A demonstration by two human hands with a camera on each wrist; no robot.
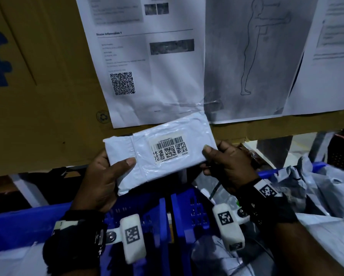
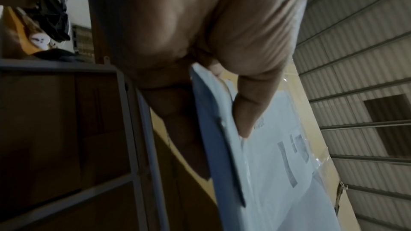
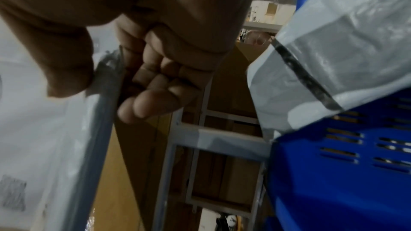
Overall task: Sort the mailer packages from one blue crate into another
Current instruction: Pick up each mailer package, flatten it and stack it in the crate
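Note:
A white mailer package with a barcode label is held up in front of me, tilted, above two blue crates. My left hand grips its left end, thumb on the front, fingers behind. My right hand pinches its right end the same way. In the left wrist view the left hand's fingers curl round the mailer's edge. In the right wrist view the thumb and fingers clamp the mailer. The left blue crate and the right blue crate sit below.
Several grey and white mailer bags fill the right crate. A cardboard wall with taped paper sheets stands straight ahead. A grey metal rack frame runs behind the crates.

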